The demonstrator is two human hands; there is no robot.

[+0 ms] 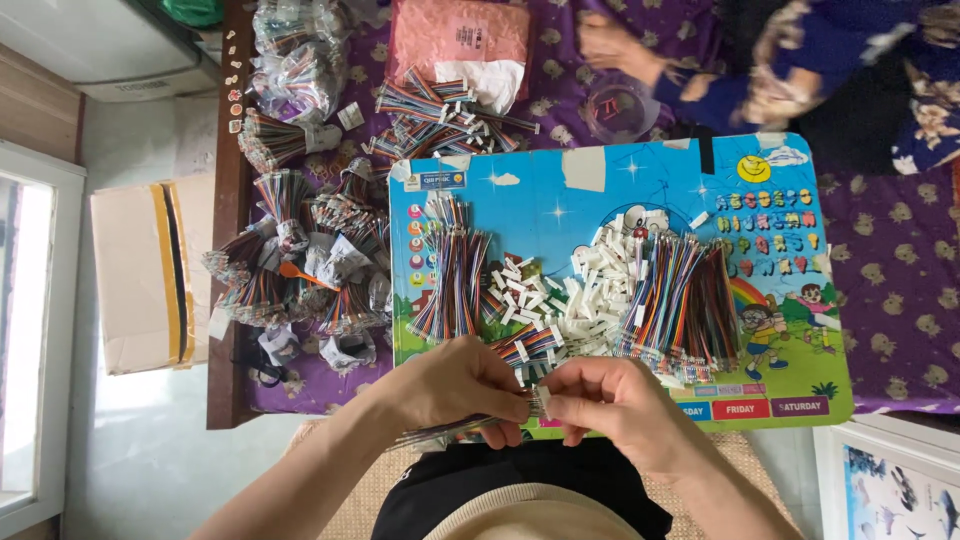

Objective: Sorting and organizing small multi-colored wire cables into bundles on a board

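Here, from the head camera, the left hand is curled closed around a thin bundle of striped wires, and the right hand pinches the bundle's end between fingertips, just above the lap. Beyond them a glossy blue board carries small white plastic connectors and fanned multicoloured wire bunches. Another person's hand rests near a clear cup.
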